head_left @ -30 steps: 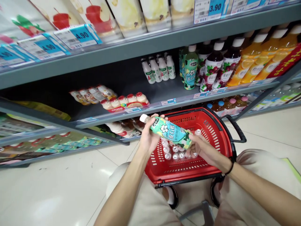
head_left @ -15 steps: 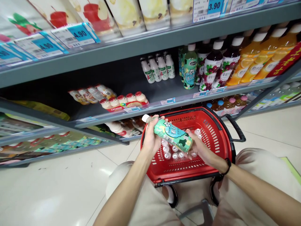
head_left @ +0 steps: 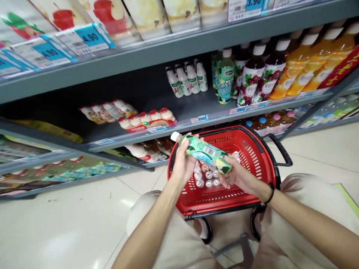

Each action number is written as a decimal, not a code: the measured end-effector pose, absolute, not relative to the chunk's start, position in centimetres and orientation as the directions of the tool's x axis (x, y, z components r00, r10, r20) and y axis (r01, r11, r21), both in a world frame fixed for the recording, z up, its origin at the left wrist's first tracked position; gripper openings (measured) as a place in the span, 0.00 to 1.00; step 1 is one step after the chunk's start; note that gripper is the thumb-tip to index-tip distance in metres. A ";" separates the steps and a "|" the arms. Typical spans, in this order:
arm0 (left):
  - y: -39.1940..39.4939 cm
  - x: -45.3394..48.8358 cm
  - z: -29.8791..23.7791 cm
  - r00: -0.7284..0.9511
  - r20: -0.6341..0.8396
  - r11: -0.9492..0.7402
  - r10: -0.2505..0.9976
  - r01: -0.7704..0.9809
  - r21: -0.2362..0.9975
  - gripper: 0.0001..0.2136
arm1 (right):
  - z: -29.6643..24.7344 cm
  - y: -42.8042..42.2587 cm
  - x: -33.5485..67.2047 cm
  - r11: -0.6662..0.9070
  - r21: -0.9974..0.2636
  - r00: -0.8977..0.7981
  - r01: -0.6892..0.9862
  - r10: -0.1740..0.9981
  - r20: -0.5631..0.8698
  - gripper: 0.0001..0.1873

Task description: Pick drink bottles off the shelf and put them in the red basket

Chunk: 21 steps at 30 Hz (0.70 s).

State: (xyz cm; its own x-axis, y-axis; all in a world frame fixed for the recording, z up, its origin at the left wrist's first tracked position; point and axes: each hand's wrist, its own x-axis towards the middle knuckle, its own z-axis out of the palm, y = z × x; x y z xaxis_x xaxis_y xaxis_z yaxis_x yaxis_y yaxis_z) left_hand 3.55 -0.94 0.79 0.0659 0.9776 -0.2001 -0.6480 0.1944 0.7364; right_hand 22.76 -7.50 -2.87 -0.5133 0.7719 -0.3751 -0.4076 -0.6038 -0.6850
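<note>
A green drink bottle (head_left: 209, 152) with a white cap lies tilted across both my hands, above the red shopping basket (head_left: 224, 203). My left hand (head_left: 183, 158) is closed round its neck end. At the base end, my right hand (head_left: 237, 172) grips it with the thumb on top and the fingers underneath. A barcode on the label faces up. Beneath the bottle, several small white bottles (head_left: 208, 183) stand in the basket, partly hidden by the bottle and my hands.
Ahead, the grey shelf (head_left: 157, 97) holds small white milk bottles (head_left: 186, 80), red-capped yogurt drinks (head_left: 147, 119), a matching green bottle (head_left: 225, 78), grape juice (head_left: 251, 76) and orange juice (head_left: 305, 67). The basket's black handle (head_left: 282, 151) sticks out right. My knees flank the basket.
The green bottle has been rolled in my hands, so its barcode side now faces up instead of the front label. My right hand has shifted slightly along with it.
</note>
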 end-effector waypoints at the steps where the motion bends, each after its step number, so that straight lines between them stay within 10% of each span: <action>1: -1.1 3.8 0.6 0.100 -0.169 0.194 0.981 -0.632 0.750 0.18 | -3.0 -7.5 22.8 -0.628 -0.661 -0.548 -0.412 0.750 -0.371 0.34; 8: -1.4 4.7 -1.5 0.242 -0.316 0.397 0.917 -0.506 0.766 0.24 | -2.6 -7.8 21.8 -0.611 -0.781 -0.658 -0.133 0.644 -0.392 0.47; 13: -1.0 4.4 -3.5 0.122 -0.342 0.357 0.932 -0.140 0.923 0.25 | -5.0 -9.4 21.2 0.000 -0.918 -0.651 0.397 0.705 -0.281 0.34; 17: -0.9 5.5 -5.3 0.271 -0.151 0.066 0.951 0.299 0.952 0.29 | -9.9 -11.1 19.9 0.088 -0.857 -0.520 0.507 0.825 -0.223 0.32; 21: 0.1 7.9 -8.6 0.532 -0.206 -0.285 0.821 0.696 0.659 0.29 | -12.6 -10.7 18.0 0.078 -0.753 -0.508 0.653 0.783 -0.359 0.24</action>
